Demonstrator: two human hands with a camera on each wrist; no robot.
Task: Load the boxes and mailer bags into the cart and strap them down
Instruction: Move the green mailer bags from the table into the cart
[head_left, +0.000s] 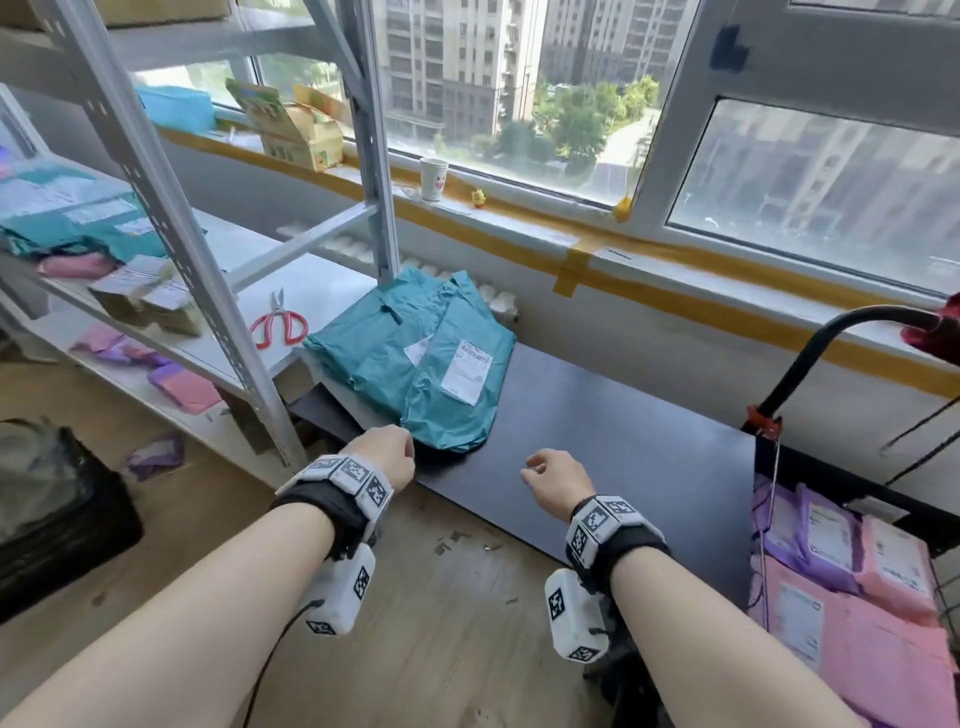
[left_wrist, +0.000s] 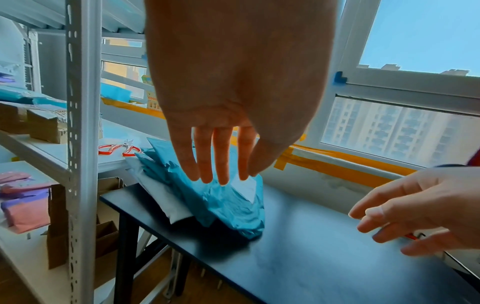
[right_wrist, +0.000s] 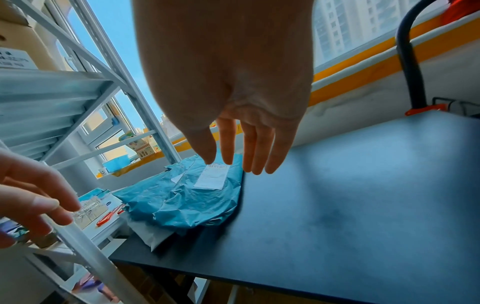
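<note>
A pile of teal mailer bags (head_left: 415, 358) with white shipping labels lies at the left end of a dark table (head_left: 623, 431). My left hand (head_left: 387, 452) hovers just in front of the pile's near corner, fingers straight and apart, holding nothing (left_wrist: 221, 160). My right hand (head_left: 553, 475) hangs above the bare table to the right of the bags, fingers relaxed and empty (right_wrist: 244, 152). The cart (head_left: 852, 587) at the lower right holds pink and purple mailer bags; its black handle (head_left: 831, 343) arches above.
A grey metal shelving rack (head_left: 208, 291) stands to the left with teal and pink mailers, small boxes and red scissors (head_left: 278, 325). The taped windowsill (head_left: 571, 244) behind carries a paper cup and a carton. A black bin (head_left: 57, 514) sits on the floor at left.
</note>
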